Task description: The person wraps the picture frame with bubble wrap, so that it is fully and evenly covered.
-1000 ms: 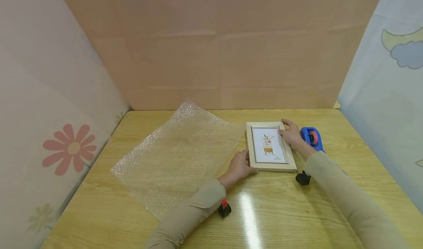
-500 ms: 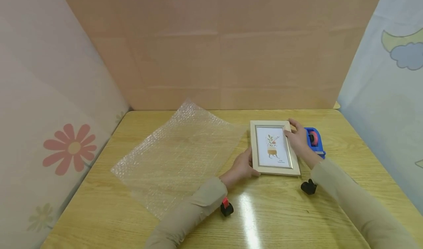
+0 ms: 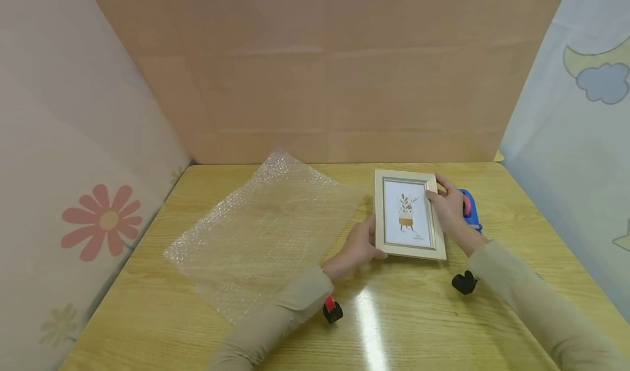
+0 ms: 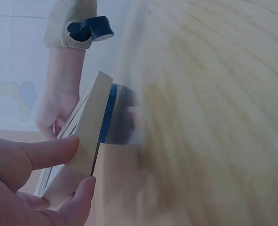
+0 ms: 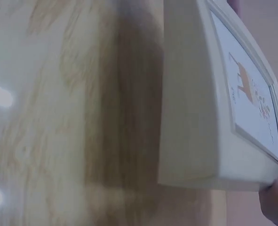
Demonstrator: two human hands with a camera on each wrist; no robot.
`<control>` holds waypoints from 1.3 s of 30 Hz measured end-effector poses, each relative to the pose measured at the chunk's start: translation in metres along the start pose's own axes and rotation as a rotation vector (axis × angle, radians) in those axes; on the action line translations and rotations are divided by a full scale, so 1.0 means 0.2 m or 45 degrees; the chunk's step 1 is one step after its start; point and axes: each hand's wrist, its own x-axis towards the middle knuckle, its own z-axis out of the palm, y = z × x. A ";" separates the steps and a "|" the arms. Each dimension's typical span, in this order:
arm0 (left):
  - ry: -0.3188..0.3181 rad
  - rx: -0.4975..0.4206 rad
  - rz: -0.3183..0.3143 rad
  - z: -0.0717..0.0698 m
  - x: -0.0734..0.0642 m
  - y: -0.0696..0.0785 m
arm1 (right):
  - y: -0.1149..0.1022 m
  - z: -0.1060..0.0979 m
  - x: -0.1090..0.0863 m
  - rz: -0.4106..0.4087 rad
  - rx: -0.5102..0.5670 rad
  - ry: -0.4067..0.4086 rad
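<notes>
Both hands hold a cream picture frame with a potted-plant print, tilted and raised over the table. My left hand grips its lower left corner; in the left wrist view the thumb and fingers of that left hand pinch the frame's edge. On the upper right side my right hand grips it, thumb on the front face and fingers behind. In the right wrist view only a bit of the right hand shows at the frame's corner. Clear bubble wrap lies flat to the left.
A blue tape dispenser with a pink roll stands behind the right hand, partly hidden. Black wrist-worn pieces hang below the sleeves. Walls of fabric enclose the wooden table at back and sides.
The picture frame has been lifted off the table and tilted up toward the camera, shifting slightly right. Both hands moved with it. The bubble wrap stays put.
</notes>
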 end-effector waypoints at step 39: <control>0.036 -0.160 -0.259 -0.82 -0.40 -0.29 | -0.12 0.69 -0.36 -0.082 0.387 -0.696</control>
